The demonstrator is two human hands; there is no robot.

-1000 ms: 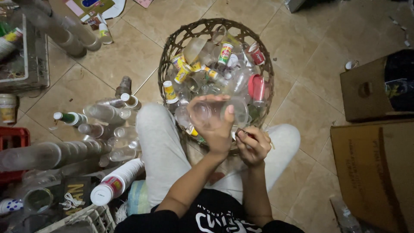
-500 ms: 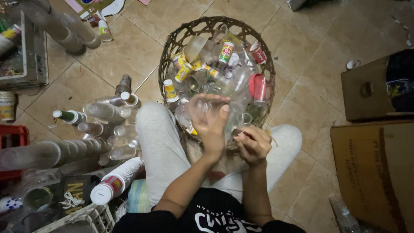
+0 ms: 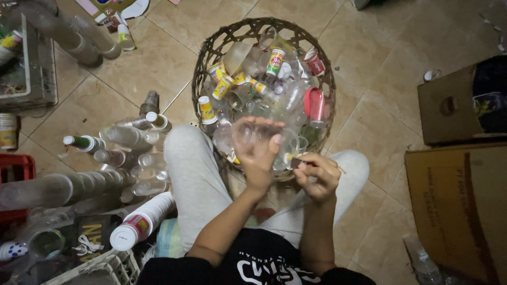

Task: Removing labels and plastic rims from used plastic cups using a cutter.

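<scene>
A round woven basket [image 3: 211,50] on the tiled floor between my knees holds several clear, red and yellow-labelled plastic cups and bottles. My left hand [image 3: 257,150] grips a clear plastic cup [image 3: 252,131] over the basket's near rim, fingers wrapped round it. Just to its right, my right hand [image 3: 317,174] is closed around a small dark tool with a thin stick poking out; what it is I cannot make out.
Stacks of nested clear cups [image 3: 63,186] and a white cup stack [image 3: 141,221] lie at my left, with a red crate [image 3: 15,170] and a white crate [image 3: 111,266]. Cardboard boxes [image 3: 459,200] stand at right. Long cup stacks [image 3: 79,37] lie at the far left.
My left hand has turned the clear cup slightly and drawn it a little nearer. My right hand stays beside it.
</scene>
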